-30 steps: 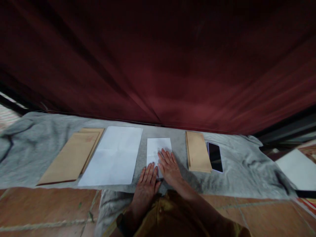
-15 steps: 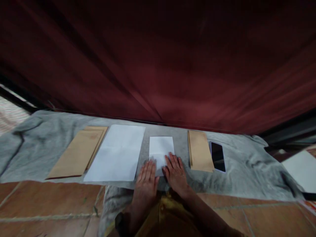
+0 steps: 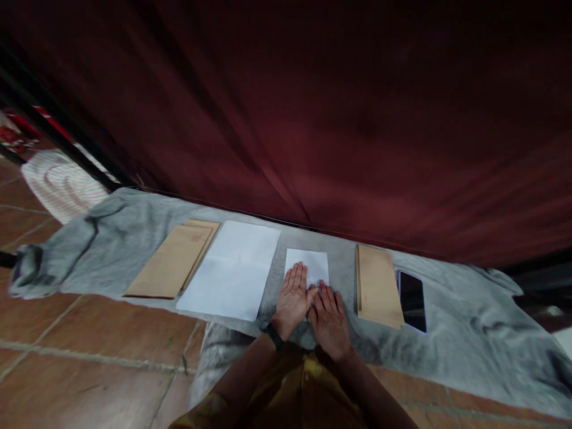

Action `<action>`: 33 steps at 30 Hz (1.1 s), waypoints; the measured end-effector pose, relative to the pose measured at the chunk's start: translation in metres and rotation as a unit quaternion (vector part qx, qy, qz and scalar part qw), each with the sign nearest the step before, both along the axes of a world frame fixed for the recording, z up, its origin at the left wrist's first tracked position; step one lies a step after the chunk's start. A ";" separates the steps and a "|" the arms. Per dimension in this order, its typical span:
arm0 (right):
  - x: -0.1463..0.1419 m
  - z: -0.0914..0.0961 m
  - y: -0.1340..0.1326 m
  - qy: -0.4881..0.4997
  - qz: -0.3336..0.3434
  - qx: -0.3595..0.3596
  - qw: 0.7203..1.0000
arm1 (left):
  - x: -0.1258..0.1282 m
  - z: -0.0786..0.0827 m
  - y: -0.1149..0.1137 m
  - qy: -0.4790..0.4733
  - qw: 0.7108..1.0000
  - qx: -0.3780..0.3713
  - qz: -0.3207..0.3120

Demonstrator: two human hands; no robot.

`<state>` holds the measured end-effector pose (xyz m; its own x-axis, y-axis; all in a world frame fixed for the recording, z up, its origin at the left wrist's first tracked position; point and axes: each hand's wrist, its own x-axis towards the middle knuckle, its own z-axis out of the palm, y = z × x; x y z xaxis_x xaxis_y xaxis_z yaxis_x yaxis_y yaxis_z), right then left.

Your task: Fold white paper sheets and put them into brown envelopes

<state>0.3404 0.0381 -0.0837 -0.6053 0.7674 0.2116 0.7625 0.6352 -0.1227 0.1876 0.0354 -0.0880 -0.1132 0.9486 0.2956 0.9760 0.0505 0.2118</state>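
A small folded sheet of white paper (image 3: 316,260) lies on a grey cloth in front of me. My left hand (image 3: 292,296) rests flat on its left part, fingers stretched out and pointing away from me. Beside it, my right hand (image 3: 329,319) lies flat over the paper's lower right part, its fingers a little apart. The two hands touch or nearly touch near the thumbs. Both cover the lower half of the paper. To the left lies a larger stack of white paper (image 3: 232,268). Brown envelopes (image 3: 379,286) are stacked to the right.
Larger brown envelopes (image 3: 170,262) lie at the far left of the grey cloth (image 3: 465,333). A phone (image 3: 412,301) sits right of the smaller envelopes. Behind the cloth hangs a dark red curtain (image 3: 313,149). Tiled floor (image 3: 111,345) shows in front.
My left hand has moved forward and right, from the paper's lower left edge onto the paper. My right hand has drawn slightly back on it. The view has tilted and shifted.
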 end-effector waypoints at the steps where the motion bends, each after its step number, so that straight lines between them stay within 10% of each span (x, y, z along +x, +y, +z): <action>1: 0.000 -0.001 0.000 0.004 0.002 0.003 1.000 | -0.001 0.000 -0.003 0.005 1.000 0.002 0.000; 18: 0.027 -0.009 -0.015 0.027 -0.034 0.006 0.999 | -0.004 0.000 -0.007 -0.006 1.000 0.003 -0.008; 33: -0.032 0.003 0.082 0.001 0.008 -0.024 1.000 | -0.003 0.004 -0.007 -0.015 1.000 0.002 -0.006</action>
